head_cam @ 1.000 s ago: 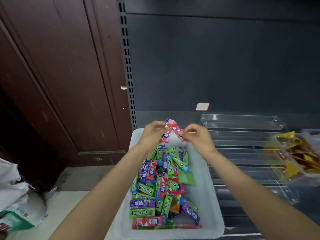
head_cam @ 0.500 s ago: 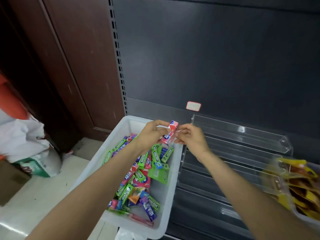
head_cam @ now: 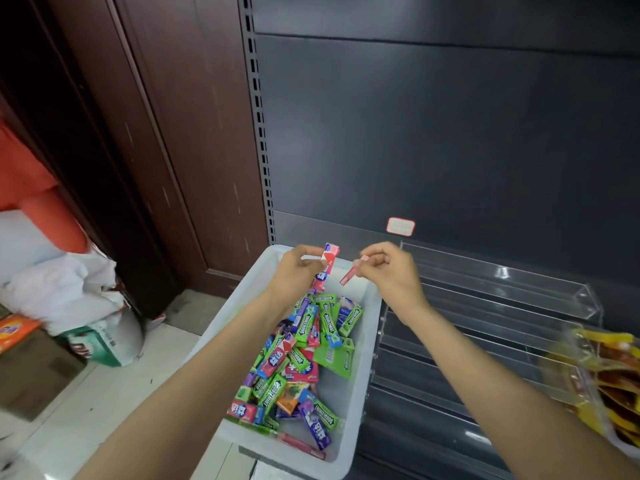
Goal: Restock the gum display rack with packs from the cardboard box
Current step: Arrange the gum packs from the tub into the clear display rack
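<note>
Head-camera view of two bare hands raised above a white plastic bin [head_cam: 360, 344] that stands against a dark shelving unit [head_cam: 450, 133]. The left hand [head_cam: 298, 271] curls its fingers round a pink-and-red gum pack [head_cam: 327, 266], held nearly upright with its top end projecting above the thumb. The right hand [head_cam: 389, 271] pinches a slimmer pink pack [head_cam: 349, 276] between thumb and forefinger, the pack hanging tilted, lower end toward the left hand; the two packs are near each other but apart. Both lie over the far end of the bin. Inside the bin, a loose heap of gum packs [head_cam: 301, 362] in green, purple, blue, pink and orange fills the middle and near part, several green ones bearing the word DOUBLEMINT; the far right corner of the bin floor is bare. Just to the right of the bin, the clear acrylic display rack [head_cam: 485, 306] descends in stepped tiers, its visible channels holding no packs. A small red-bordered label [head_cam: 400, 225] sits on the shelf edge behind the hands. At the right margin, a blurred clear container of yellow-wrapped goods [head_cam: 602, 382] overlaps the rack. At left, a brown wooden door [head_cam: 166, 133], a white bag [head_cam: 69, 292] and a cardboard carton [head_cam: 31, 368] stand on the pale tiled floor [head_cam: 114, 393].
</note>
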### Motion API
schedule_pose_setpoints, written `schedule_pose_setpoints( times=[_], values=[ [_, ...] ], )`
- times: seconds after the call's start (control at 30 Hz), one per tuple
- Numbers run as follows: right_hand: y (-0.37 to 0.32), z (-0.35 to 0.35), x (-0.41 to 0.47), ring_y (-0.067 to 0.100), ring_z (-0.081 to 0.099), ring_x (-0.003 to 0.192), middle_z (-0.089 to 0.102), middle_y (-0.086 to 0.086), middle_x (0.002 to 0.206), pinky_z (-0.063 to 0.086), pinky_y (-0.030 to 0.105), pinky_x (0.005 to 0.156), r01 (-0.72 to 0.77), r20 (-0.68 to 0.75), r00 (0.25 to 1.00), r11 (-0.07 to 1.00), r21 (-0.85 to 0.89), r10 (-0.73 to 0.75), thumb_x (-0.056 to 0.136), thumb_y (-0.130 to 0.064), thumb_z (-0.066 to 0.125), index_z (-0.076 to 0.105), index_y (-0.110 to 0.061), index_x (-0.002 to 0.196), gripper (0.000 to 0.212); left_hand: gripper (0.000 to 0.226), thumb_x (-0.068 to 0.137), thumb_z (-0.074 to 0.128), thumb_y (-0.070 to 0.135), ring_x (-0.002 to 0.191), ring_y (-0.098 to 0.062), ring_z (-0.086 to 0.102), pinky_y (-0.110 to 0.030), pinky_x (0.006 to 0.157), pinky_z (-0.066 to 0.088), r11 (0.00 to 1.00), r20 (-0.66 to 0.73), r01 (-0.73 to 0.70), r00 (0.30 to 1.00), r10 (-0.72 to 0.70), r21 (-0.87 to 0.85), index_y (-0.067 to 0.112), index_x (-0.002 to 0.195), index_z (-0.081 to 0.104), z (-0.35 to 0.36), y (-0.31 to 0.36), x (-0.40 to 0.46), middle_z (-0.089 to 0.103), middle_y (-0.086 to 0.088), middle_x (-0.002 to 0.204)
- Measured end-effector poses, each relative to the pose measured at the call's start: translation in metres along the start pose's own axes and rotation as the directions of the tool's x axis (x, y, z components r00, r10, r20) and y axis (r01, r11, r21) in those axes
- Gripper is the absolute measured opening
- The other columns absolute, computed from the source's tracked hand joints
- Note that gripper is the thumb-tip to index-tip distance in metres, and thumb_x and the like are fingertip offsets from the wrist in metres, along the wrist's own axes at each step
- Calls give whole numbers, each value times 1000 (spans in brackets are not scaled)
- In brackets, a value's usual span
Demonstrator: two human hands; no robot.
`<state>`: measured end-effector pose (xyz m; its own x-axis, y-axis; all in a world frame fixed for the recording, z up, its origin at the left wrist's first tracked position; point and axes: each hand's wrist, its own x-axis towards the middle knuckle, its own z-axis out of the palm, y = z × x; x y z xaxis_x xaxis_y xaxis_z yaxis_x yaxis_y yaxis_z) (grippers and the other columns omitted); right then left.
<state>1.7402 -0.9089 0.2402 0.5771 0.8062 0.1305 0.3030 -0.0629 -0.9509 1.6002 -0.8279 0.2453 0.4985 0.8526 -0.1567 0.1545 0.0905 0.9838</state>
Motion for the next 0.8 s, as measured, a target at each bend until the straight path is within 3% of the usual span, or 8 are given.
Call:
schedule_pose_setpoints(
  times=[0.17,0.33,0.4,0.5,0.67,0.8],
  values=[
    [-4,2,-5,16,66,69,67,8,76,57,39,79,-41,-11,999,992,116,43,88,-11,63,59,-6,87,6,12,93,53,9,63,-14,47,-21,57,43,987,115,157,981,-155,-13,14,105,54,-5,-4,-1,57,-11,87],
    [5,-6,-11,16,65,64,64,6,71,55,33,66,-4,-64,998,993,-119,-4,92,-28,57,52,-12,81,20,17,94,53,10,63,-10,52,-17,55,46,989,122,129,985,-120,-67,12,111,55,2,-8,-4,62,-6,81],
    [10,-11,-15,12,63,59,64,4,70,52,25,57,-1,-84,996,981,-192,-16,94,-30,53,53,-9,83,24,17,94,53,11,66,-10,58,-18,58,47,990,133,105,987,-93,-89,13,111,55,8,-10,-7,64,-5,84],
    [18,-19,-25,13,63,56,66,7,73,51,20,48,-20,-97,995,995,-97,10,95,-25,53,55,-11,84,17,19,95,52,12,71,-10,59,-17,56,48,998,135,21,991,-14,-54,13,113,56,15,-14,-14,65,-6,91],
    [28,-33,-55,6,62,53,67,10,77,53,20,51,1,-39,999,1000,-10,-1,94,-11,53,63,-12,99,10,17,94,52,9,72,-13,58,-19,55,48,992,147,-89,984,101,-85,12,110,59,28,-23,-29,66,-7,96],
    [31,-44,-85,13,65,57,69,10,75,57,24,61,25,-67,997,998,-52,-28,93,-8,54,66,-11,97,13,15,93,55,10,81,-16,58,-31,68,49,977,164,-200,964,209,-73,14,104,62,39,-32,-50,64,-5,97]
  ],
)
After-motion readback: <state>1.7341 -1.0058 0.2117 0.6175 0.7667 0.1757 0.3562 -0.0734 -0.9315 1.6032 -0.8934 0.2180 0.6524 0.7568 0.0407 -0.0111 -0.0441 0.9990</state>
